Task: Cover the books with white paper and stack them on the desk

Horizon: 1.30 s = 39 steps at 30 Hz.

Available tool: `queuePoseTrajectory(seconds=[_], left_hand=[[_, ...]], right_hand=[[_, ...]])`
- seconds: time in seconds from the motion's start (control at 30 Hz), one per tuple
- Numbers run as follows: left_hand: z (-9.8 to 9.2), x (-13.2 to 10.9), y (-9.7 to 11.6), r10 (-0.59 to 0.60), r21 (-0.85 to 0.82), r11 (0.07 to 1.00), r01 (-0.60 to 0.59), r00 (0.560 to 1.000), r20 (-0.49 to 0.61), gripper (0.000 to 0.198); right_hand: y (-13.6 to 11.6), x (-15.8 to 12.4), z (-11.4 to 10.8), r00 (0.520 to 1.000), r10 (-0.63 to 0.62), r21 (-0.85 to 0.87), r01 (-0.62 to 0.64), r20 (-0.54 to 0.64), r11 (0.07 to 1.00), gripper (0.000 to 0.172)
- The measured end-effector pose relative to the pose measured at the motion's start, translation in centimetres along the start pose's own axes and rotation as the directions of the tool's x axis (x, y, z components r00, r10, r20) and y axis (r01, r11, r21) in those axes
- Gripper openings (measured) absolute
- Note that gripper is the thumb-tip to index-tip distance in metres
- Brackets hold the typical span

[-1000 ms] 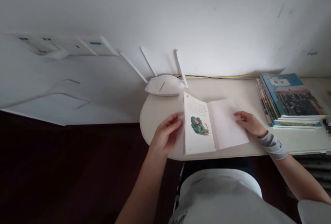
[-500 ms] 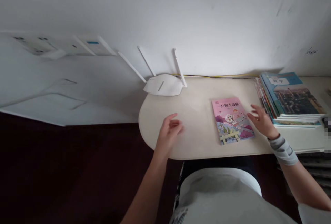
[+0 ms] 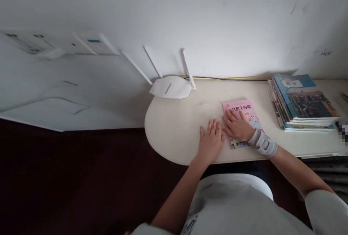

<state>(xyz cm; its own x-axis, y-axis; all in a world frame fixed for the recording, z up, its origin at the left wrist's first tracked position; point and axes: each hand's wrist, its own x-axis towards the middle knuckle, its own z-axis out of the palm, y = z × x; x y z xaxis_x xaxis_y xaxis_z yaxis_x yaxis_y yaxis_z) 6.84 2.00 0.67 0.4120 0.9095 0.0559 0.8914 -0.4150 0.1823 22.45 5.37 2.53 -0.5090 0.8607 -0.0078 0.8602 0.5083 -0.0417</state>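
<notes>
A pink illustrated book (image 3: 251, 113) with Chinese lettering lies on the pale table (image 3: 174, 130). Flat across its cover rests my right hand (image 3: 239, 125), fingers spread and pointing up and to the left, hiding the middle of the picture. A grey band (image 3: 263, 143) wraps that wrist. My left hand (image 3: 210, 141) lies palm down on the tabletop just left of the book, its fingers stretched out. Neither hand grips anything.
A white router (image 3: 171, 87) with upright antennas stands at the back left, with a yellow and a black cable (image 3: 231, 79) running along the wall. On the right is a stack of books (image 3: 312, 101). Wall sockets (image 3: 95, 45) are at the upper left. The table's left end is rounded.
My right hand has moved left from beside the book onto its cover. My left hand has moved right and flattened on the table near the book. The book has stayed about where it was.
</notes>
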Motion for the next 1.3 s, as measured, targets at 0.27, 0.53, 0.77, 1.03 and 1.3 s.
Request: queuePoseTrajectory(seconds=[0.27,0.53,0.77,1.03,1.3], left_hand=[[0.6,-0.6,-1.1,0.023,0.04,0.999,-0.022,1.0,-0.015,0.053],[0.3,-0.5,-1.3,0.085,0.038,0.996,-0.084,0.996,-0.021,0.05],[0.6,-0.4,1.5,0.202,-0.008,0.979,-0.203,0.978,-0.059,0.059],[1.4,-0.3,2.0,0.235,-0.024,0.972,-0.235,0.972,-0.013,0.063],[0.1,0.8,0.6,0.393,-0.125,0.916,-0.381,0.915,0.086,0.058]], right_hand=[[-0.2,-0.8,0.9,0.997,0.075,-0.026,-0.076,-0.029,0.997,0.055],[3.2,-3.1,1.4,0.975,0.193,0.095,-0.183,-0.11,0.978,0.063],[7.7,-8.8,2.3,0.833,0.534,0.134,-0.519,-0.144,0.844,0.054],[5.9,-9.8,1.8,0.837,0.525,0.228,-0.487,-0.152,0.843,0.058],[4.9,-9.3,-5.2,0.892,0.309,0.652,-0.022,-0.329,0.758,0.053]])
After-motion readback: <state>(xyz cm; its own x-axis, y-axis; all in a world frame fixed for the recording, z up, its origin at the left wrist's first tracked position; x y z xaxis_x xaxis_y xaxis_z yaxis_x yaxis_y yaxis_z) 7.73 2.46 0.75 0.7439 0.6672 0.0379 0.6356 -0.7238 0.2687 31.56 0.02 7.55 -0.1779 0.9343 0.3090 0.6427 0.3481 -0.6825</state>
